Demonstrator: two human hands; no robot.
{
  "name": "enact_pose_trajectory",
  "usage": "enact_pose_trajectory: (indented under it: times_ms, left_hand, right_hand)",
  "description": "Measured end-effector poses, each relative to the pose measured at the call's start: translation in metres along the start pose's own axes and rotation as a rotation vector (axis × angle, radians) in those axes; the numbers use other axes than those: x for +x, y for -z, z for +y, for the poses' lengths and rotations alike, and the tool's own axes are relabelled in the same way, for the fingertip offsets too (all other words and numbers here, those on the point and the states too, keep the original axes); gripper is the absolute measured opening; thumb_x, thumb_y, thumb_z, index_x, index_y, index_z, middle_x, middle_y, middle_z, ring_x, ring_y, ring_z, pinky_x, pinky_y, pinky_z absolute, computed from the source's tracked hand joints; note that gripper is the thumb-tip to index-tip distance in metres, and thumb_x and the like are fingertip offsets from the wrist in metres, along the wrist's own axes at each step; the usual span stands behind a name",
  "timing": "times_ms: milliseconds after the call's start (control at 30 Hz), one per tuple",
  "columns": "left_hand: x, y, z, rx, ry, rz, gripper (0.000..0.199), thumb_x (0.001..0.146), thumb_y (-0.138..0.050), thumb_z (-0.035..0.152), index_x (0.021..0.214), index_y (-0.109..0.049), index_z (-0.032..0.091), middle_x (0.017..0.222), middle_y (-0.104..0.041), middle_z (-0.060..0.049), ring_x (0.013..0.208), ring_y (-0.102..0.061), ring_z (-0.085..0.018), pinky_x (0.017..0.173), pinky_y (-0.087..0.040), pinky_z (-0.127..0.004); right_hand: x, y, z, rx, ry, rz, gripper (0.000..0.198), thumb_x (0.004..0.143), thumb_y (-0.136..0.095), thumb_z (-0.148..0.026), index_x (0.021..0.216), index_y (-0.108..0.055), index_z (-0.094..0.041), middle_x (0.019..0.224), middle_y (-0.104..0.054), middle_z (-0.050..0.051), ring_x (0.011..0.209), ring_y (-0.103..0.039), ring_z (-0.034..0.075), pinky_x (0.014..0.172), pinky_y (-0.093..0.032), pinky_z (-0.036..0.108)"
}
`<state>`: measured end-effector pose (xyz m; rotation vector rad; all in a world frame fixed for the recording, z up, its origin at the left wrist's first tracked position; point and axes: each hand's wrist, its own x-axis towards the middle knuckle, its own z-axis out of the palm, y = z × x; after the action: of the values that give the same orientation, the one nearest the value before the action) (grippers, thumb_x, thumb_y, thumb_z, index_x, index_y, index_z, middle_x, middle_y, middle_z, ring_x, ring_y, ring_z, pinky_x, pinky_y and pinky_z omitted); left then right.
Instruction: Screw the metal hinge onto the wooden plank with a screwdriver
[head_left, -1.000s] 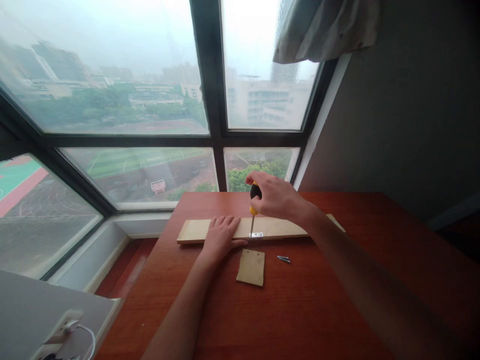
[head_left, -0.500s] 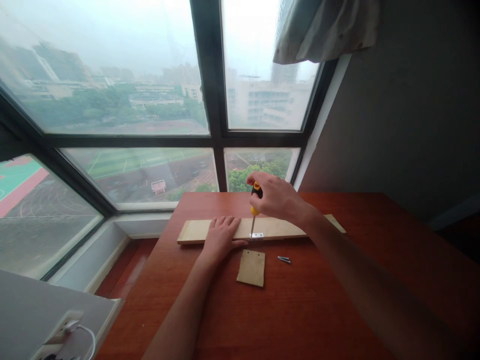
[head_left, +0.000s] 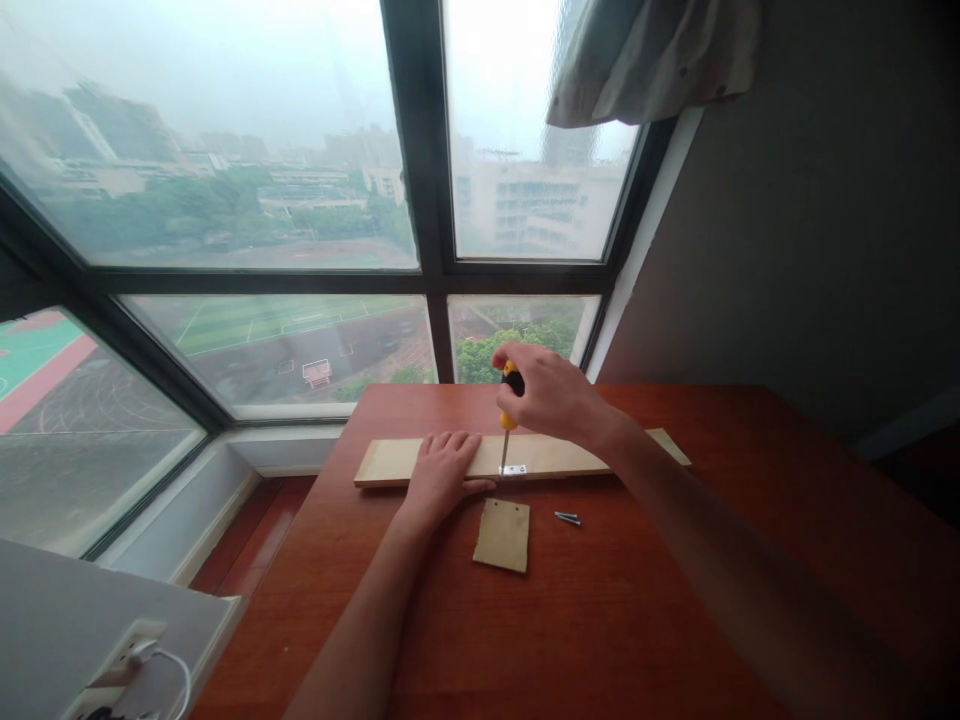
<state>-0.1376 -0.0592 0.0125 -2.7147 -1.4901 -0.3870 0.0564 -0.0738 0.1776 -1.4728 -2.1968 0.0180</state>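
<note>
Holding a yellow and black screwdriver (head_left: 508,421) in the right hand (head_left: 553,393), with fingers and thumb clamped around the handle. With the left hand (head_left: 442,467), resting from above on a long pale board (head_left: 544,451), fingers slightly apart on the top face and thumb along the near edge. Find this board flat on the reddish counter (head_left: 600,620), partly behind the right forearm. At its near edge, find also a small metal bracket (head_left: 514,470), with the screwdriver tip at its left end; cannot tell about any screw under the tip. Compared with half a second ago, notice only a slight change: a little different tilt of the handle, perhaps also some turning, but the same place for the tip and for the left hand. Probably a sign of careful turning at one point, with the board well steadied. Nearer, apart from the board, see a thin brown square piece (head_left: 501,540) with two holes, and to its right, untouched, two small screws (head_left: 568,519).
</note>
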Motion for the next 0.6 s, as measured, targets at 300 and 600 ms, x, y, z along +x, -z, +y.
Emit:
enact_pose_trajectory:
  times_ms: [300, 600]
  left_hand:
    - [0.0005, 0.0004, 0.0002, -0.009, 0.002, -0.004, 0.067, 0.074, -0.065, 0.062, 0.131, -0.049, 0.030, 0.127, -0.056, -0.009, 0.118, -0.047, -0.030, 0.102, -0.029, -0.043]
    - [-0.0009, 0.0004, 0.0019, -0.008, -0.002, 0.024, 0.067, 0.075, -0.064, 0.061, 0.130, -0.049, 0.026, 0.126, -0.057, -0.010, 0.117, -0.048, -0.031, 0.103, -0.028, -0.045]
  right_hand:
    - [-0.0017, 0.0005, -0.0001, -0.046, -0.021, -0.026, 0.024, 0.082, -0.052, -0.026, 0.106, -0.054, -0.022, 0.103, -0.066, 0.005, 0.083, -0.060, 0.019, 0.067, -0.039, 0.029]
    - [-0.0006, -0.0018, -0.0008, -0.134, -0.058, 0.017, 0.020, 0.089, -0.048, -0.038, 0.099, -0.055, -0.022, 0.094, -0.066, 0.005, 0.078, -0.060, 0.020, 0.063, -0.037, 0.030]
